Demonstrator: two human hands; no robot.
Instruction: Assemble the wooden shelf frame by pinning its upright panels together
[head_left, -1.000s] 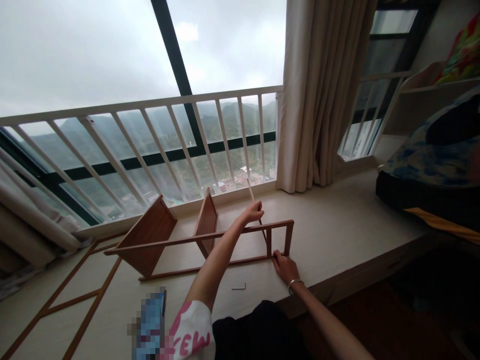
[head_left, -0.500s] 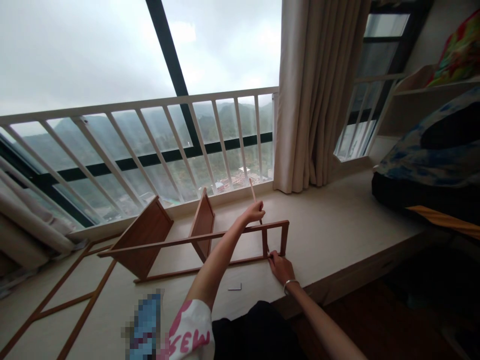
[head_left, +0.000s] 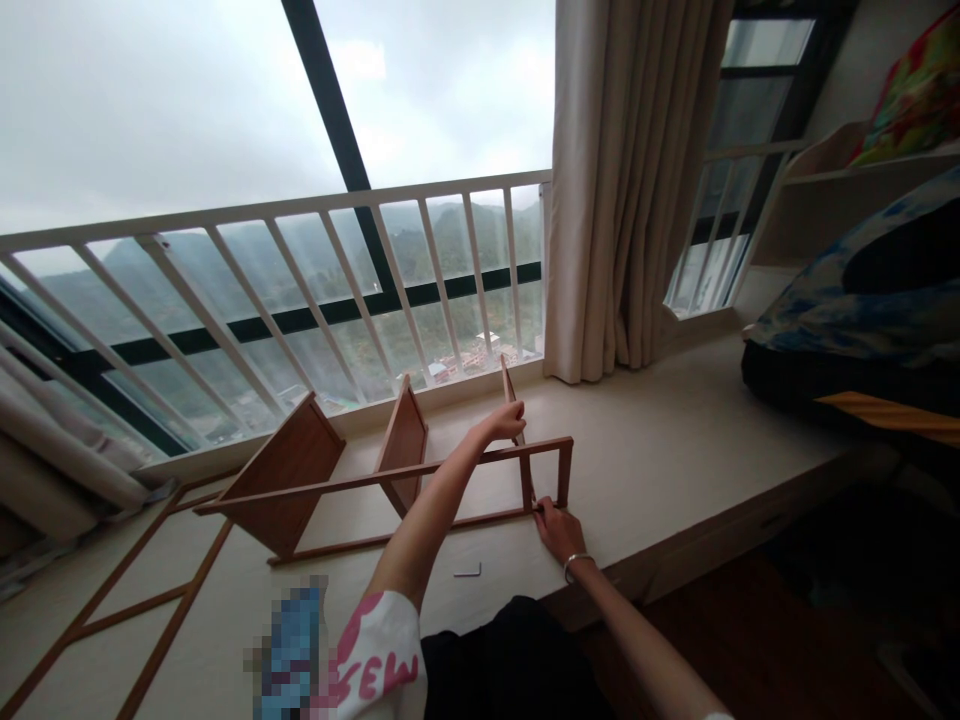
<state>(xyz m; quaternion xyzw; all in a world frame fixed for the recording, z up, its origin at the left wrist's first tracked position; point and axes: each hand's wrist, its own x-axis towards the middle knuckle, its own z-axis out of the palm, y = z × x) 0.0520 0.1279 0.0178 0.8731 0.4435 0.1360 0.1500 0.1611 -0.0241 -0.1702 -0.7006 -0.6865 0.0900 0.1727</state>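
Observation:
A brown wooden ladder-like frame [head_left: 360,484] lies on the pale ledge, with two shelf boards [head_left: 289,475] standing on edge across it. My left hand [head_left: 504,422] reaches over the upper rail, its fingers closed on a narrow third shelf board [head_left: 509,385] seen almost edge-on. My right hand [head_left: 559,528] is closed at the lower rail, beside the crossbar, where that board's near end meets the frame. Exactly what sits between its fingertips is hidden. An L-shaped hex key [head_left: 467,571] lies on the ledge to the left of my right hand.
A second wooden frame [head_left: 127,606] lies flat at the left. White railings [head_left: 450,188] and a beige curtain [head_left: 607,200] border the ledge behind. A dark bundle with blue-and-white cloth [head_left: 892,290] rests at the right. The ledge drops off along its front edge [head_left: 720,570].
The board in my left hand has turned slightly, showing a little more of its face. My right hand stays at the lower rail. The view has shifted slightly.

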